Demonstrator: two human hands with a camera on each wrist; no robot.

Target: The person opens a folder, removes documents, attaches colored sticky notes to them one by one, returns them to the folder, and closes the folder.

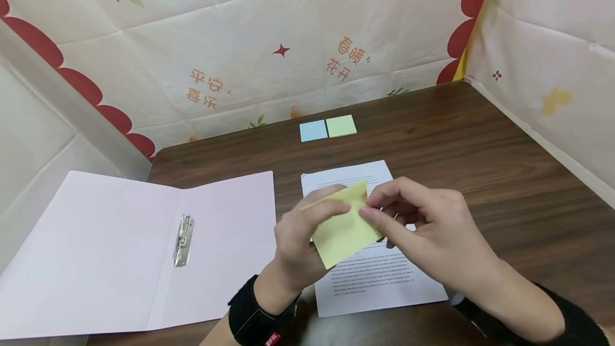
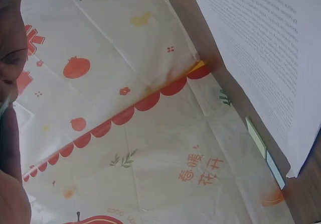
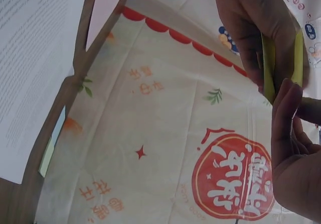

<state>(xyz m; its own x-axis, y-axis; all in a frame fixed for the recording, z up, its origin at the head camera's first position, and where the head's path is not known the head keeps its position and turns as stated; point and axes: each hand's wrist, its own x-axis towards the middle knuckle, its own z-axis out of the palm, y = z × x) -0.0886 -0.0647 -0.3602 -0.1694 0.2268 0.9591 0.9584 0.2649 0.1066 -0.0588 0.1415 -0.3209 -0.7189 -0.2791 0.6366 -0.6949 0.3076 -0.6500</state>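
Above the printed sheets [image 1: 375,279], my left hand [image 1: 295,244] grips a yellow sticky note pad [image 1: 342,234], with a finger lying across its face. My right hand [image 1: 432,228] pinches the pad's right edge between thumb and forefinger. In the right wrist view, two yellow layers stand apart with a finger of the left hand [image 3: 251,13] between them, and the fingers of the right hand [image 3: 296,169] meet their near end. Only part of a hand shows at the left edge of the left wrist view, and the pad is mostly hidden there.
On the left lies an open pale pink folder [image 1: 105,244] with a metal clip [image 1: 183,242] by its spine. A blue sticky note pad [image 1: 313,131] and a green one [image 1: 341,125] sit side by side at the back of the wooden table [image 1: 480,159]. Patterned cloth [image 1: 269,20] walls surround it.
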